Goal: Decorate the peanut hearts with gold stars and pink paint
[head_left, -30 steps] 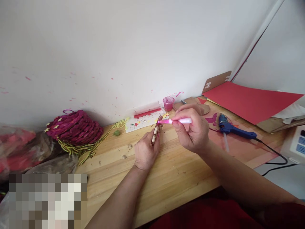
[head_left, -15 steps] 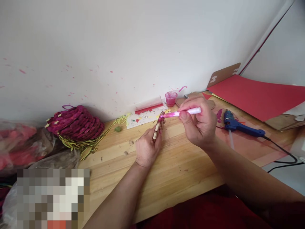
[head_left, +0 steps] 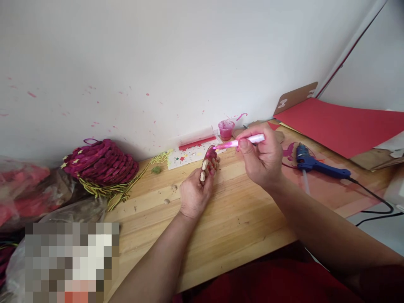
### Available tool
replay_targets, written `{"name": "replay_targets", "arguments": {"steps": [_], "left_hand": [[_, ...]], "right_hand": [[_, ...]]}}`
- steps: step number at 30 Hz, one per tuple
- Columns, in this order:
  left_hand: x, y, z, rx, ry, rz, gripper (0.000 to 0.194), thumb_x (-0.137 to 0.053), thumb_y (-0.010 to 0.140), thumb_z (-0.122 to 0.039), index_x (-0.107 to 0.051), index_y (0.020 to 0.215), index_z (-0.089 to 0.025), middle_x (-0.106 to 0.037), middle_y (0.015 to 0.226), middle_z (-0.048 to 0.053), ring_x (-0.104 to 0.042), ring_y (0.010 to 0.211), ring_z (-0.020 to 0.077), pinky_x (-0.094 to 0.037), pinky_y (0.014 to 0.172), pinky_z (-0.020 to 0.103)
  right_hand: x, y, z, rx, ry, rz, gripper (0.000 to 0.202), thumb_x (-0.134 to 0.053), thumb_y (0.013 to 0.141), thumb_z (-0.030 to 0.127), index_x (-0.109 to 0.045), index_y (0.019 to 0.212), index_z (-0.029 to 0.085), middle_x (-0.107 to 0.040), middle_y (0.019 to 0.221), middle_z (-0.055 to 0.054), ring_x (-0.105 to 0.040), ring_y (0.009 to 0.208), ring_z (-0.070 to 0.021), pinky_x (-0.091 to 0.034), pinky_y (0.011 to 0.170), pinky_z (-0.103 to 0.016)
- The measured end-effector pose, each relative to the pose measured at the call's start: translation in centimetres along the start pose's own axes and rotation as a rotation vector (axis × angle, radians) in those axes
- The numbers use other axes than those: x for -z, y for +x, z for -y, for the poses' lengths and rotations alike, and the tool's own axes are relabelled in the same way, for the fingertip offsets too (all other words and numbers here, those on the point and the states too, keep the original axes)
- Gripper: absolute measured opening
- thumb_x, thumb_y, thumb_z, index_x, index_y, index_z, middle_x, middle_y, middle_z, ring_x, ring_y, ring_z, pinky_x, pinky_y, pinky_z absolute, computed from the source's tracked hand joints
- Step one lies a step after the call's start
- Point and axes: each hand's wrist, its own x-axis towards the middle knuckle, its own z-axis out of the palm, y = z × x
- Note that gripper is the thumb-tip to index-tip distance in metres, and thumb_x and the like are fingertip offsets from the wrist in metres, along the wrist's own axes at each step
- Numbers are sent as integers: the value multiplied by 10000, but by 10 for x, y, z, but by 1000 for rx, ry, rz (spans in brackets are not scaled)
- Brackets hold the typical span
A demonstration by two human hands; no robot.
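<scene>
My left hand [head_left: 195, 194] is closed around a small piece set with tan, knobbly shells that look like peanut shells [head_left: 208, 165]. Its upper part is coated magenta, and its lower shells are bare. Pinched in my right hand [head_left: 263, 158] is a paintbrush [head_left: 233, 144] with a white handle and a pink-stained front. The brush tip touches the top of the shell piece. Just beyond the hands, a clear cup [head_left: 226, 130] with pink paint stands against the wall.
At left sits a magenta bundle [head_left: 101, 163] with yellow yarn, beside plastic bags [head_left: 28, 185]. A sheet with small stars [head_left: 189, 158] lies behind my left hand. To the right are a blue glue gun [head_left: 323, 166] with its cord and red paper [head_left: 347, 126].
The shell piece has turned in my left hand, so more of its knobbly, magenta-coated face shows. My right hand and the brush have shifted slightly up and left.
</scene>
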Motion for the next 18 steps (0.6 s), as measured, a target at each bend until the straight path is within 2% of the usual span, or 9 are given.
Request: {"name": "replay_targets", "arguments": {"steps": [5,9,14,18], "left_hand": [[-1,0,1,-21,-22,-12,345,-556,981,-445,-580,727,-211,-626,661,12,-551,600,139,-378,588,253],[-3,-1,2,-8,-42,-5,345,-549,982,-446,-593,734,-210,-643,676,24,-561,614,144,-411,608,253],[-6,-1,5,1,-72,19,345,-538,995,-457,-629,773,-209,-679,716,33,-590,643,151,-442,635,255],[-6,0,3,-1,-70,12,326,-538,998,-424,-624,769,-209,-652,672,20,-565,607,144,-413,606,250]], "right_hand": [[-1,2,1,2,108,1,53,-605,1014,280,-638,1001,240,-642,851,-11,-609,740,-166,-516,701,-358],[-2,2,-1,-40,112,15,70,-612,1013,299,-639,1009,235,-652,848,-5,-619,737,-161,-527,719,-354],[-2,4,-3,-67,87,-51,95,-630,1006,318,-645,975,229,-648,779,-2,-599,686,-157,-496,643,-320],[-3,-1,3,-93,97,8,80,-611,1011,299,-647,1008,228,-647,839,-10,-614,735,-166,-511,693,-339]]}}
